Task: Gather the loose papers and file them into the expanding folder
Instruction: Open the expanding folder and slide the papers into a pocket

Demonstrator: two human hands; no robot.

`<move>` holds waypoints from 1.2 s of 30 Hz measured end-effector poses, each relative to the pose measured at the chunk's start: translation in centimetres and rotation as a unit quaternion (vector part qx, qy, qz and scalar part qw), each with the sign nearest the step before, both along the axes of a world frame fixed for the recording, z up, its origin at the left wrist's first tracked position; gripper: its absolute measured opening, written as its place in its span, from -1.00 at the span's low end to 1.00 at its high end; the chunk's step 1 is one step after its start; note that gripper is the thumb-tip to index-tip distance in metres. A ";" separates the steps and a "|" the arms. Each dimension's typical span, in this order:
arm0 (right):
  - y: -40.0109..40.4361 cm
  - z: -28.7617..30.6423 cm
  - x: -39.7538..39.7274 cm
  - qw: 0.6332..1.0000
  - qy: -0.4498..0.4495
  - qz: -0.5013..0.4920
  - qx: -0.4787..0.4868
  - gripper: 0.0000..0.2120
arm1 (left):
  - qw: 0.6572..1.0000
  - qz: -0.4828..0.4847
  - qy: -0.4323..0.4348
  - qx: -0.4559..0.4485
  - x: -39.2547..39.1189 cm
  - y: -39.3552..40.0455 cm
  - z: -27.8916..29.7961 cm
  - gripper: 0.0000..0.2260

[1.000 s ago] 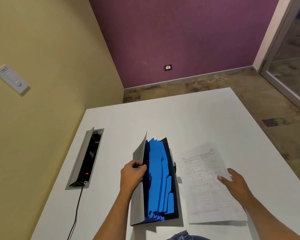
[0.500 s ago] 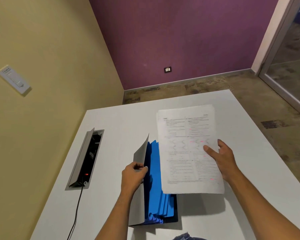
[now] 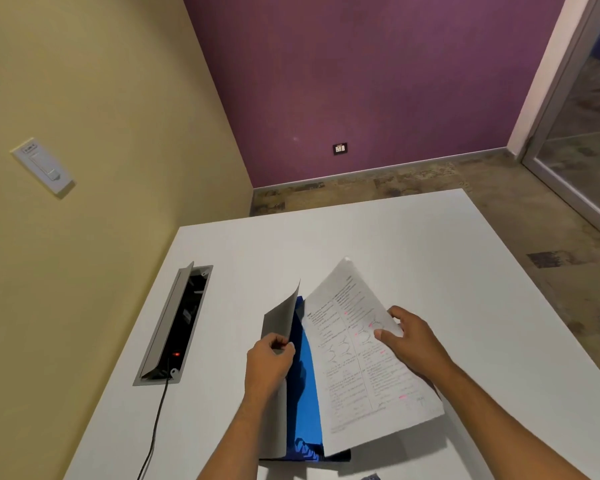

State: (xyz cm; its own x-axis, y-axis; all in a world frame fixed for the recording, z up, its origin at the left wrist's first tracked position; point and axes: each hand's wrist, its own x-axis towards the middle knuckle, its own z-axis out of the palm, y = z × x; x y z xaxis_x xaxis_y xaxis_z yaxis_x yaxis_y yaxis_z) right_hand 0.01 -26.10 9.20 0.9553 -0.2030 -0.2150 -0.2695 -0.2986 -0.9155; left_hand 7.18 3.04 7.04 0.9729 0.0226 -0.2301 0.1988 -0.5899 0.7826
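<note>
The expanding folder lies on the white table in front of me, with blue dividers inside. My left hand pinches its grey front flap and holds it upright. My right hand grips a printed sheet of paper with pink marks. The sheet is tilted, its left edge down at the folder's opening and over the blue dividers.
A grey cable box with its lid raised is set into the table to the left, with a black cord running toward me. A yellow wall stands close on the left. The table's far edge and floor lie beyond.
My right hand lifted the sheet off the table, carried it left over the folder and tilted its left edge down into the opening. My left hand kept the flap up.
</note>
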 end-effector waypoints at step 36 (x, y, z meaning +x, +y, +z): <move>8.5 7.9 5.2 0.958 -0.031 0.046 -0.280 -0.76 | 0.987 -0.012 -0.086 0.135 1.1 -0.8 1.2 -0.96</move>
